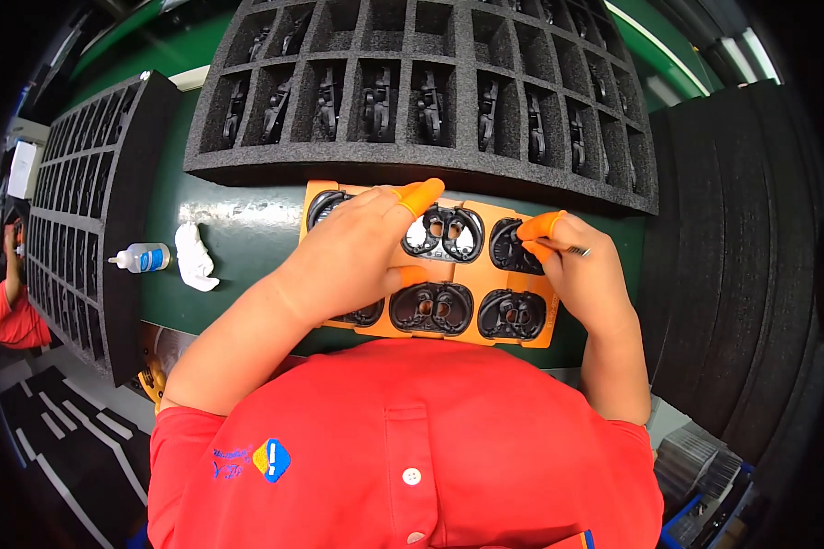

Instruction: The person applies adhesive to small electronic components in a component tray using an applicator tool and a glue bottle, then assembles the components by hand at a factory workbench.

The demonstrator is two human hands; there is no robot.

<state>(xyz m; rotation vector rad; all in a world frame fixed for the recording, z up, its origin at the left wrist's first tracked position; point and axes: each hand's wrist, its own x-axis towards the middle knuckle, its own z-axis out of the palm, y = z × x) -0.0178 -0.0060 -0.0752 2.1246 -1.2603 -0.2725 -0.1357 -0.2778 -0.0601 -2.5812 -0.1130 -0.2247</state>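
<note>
An orange tray (478,274) on the green table holds two rows of black, rounded plastic frames, each with paired openings. Over its left part spreads my left hand (352,247), fingers apart, with orange finger covers on the thumb and a finger. Beside it sits the upper middle frame (467,236), which has shiny, light-reflecting areas. My right hand (579,270), also in orange finger covers, pinches a thin metal tool (578,251) at the upper right frame (506,245). The tool's tip is hidden by the fingers. Part of the left-hand frames lies under my left hand and forearm.
A big grey foam tray (421,154) with black parts in its compartments stands beyond the orange tray. Another foam tray (110,197) is at the left, near a small bottle (145,258) and a crumpled white cloth (193,258). A co-worker's red sleeve (14,320) shows far left.
</note>
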